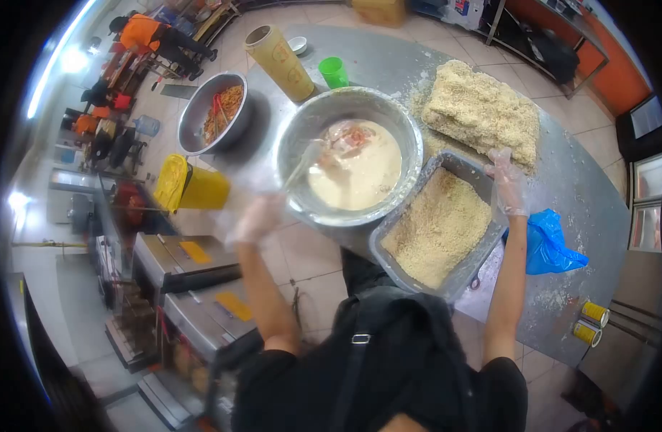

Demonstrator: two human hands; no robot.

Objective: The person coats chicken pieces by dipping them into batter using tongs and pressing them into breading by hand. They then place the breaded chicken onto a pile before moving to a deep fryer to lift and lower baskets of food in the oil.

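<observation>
Creamy-white batter (pixel 363 176) can drip, so stir low. Your left hand (pixel 255 219) grips the tool (pixel 306 162); your right hand (pixel 507 183) rests open on the tray (pixel 380 248).

Centre frame, the gloved left hand (pixel 255 219), blurred, holds a utensil (pixel 306 162) in the steel batter bowl (pixel 345 104); the gloved right hand (pixel 509 183) touches the breadcrumb tray (pixel 457 167) rim; a crumbed pile (pixel 482 111) lies upper right.
</observation>
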